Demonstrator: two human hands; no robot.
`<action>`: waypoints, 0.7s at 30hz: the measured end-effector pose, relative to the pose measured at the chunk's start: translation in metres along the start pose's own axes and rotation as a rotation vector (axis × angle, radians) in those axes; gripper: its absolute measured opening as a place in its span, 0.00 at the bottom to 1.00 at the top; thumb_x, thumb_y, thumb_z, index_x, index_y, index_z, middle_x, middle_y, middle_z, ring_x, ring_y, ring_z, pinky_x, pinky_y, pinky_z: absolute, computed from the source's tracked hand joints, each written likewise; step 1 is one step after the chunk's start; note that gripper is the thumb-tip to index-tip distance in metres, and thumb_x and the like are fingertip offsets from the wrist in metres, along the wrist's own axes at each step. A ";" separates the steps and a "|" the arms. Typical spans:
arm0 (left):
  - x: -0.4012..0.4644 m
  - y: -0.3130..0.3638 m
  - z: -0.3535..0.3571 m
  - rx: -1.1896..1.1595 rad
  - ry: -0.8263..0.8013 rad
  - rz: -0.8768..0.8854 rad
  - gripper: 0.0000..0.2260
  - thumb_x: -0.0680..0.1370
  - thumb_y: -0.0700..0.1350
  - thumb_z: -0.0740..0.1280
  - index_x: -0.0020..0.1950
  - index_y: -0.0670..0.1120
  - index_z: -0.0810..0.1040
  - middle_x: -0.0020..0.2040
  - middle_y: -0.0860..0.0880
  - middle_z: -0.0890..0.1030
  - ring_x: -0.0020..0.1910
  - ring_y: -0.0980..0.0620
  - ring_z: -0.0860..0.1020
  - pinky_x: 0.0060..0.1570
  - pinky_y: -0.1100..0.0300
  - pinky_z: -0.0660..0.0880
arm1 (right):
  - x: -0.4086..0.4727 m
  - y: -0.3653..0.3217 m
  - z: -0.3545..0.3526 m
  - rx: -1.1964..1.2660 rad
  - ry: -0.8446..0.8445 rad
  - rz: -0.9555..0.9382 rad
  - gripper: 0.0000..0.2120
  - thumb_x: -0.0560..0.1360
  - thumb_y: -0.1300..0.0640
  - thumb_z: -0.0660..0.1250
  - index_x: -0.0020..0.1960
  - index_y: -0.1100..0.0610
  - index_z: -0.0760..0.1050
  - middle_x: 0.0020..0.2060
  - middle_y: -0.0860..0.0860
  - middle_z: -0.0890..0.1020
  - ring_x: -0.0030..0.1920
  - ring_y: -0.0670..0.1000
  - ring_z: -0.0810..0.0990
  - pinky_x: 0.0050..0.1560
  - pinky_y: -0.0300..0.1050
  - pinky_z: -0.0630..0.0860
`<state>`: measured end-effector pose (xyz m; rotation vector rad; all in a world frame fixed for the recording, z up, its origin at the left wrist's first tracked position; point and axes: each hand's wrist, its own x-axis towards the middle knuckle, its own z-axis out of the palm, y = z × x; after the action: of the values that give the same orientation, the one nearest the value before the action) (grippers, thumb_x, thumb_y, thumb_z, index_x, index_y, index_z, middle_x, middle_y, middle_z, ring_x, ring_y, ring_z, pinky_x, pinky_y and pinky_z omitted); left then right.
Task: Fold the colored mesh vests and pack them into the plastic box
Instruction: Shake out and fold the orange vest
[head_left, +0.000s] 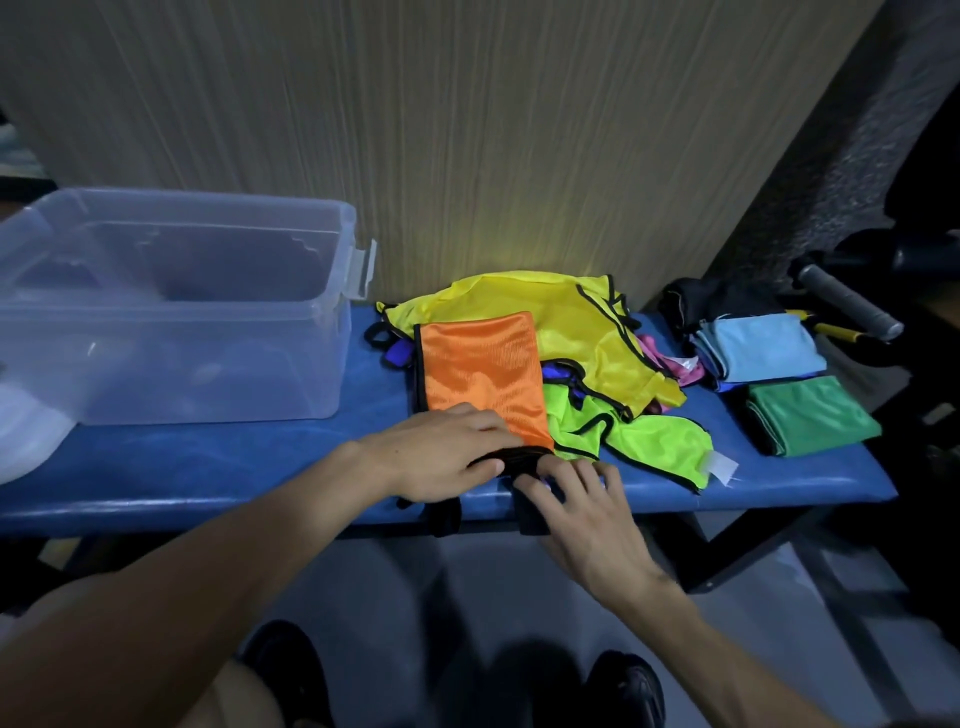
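From where I stand, the plastic box (171, 306) sits at the far left of the blue bench (208, 467), apparently with no vests in it yet. Right of the box lies the orange vest (480, 371), folded to a narrow panel. The left hand (447, 452) rests on its near end, fingers flat, pressing the black trim rather than gripping. Just right of it, the right hand (576, 499) lies with relaxed fingers touching the dark straps at the bench's front edge. I'd keep that left palm firm and tuck the straps under squarely before folding again. Further right of the box lie loose yellow (571, 322) and lime vests (660, 441).
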<state>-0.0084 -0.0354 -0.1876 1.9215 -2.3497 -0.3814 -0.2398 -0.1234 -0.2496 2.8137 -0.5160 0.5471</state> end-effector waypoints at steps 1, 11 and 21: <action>0.000 -0.002 0.000 -0.011 0.003 -0.004 0.19 0.86 0.55 0.55 0.77 0.58 0.65 0.72 0.57 0.69 0.68 0.52 0.67 0.68 0.49 0.69 | 0.001 0.001 0.001 0.032 0.023 0.014 0.32 0.63 0.56 0.78 0.65 0.50 0.72 0.58 0.51 0.74 0.49 0.57 0.76 0.49 0.53 0.70; 0.009 -0.005 -0.001 -0.020 -0.003 -0.016 0.21 0.86 0.58 0.50 0.79 0.65 0.57 0.65 0.58 0.72 0.60 0.52 0.69 0.64 0.50 0.70 | 0.011 0.007 -0.014 0.499 0.162 0.142 0.11 0.80 0.51 0.63 0.56 0.52 0.82 0.51 0.45 0.79 0.47 0.52 0.78 0.46 0.54 0.75; 0.009 -0.001 0.001 0.028 -0.004 -0.005 0.12 0.85 0.54 0.56 0.60 0.55 0.77 0.64 0.56 0.70 0.59 0.50 0.67 0.57 0.47 0.73 | 0.039 0.012 -0.024 0.788 0.063 0.267 0.07 0.80 0.51 0.67 0.52 0.54 0.82 0.50 0.46 0.80 0.50 0.48 0.78 0.50 0.49 0.75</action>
<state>-0.0095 -0.0445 -0.1901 1.9403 -2.3655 -0.3550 -0.2185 -0.1389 -0.2107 3.4538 -0.8139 1.0923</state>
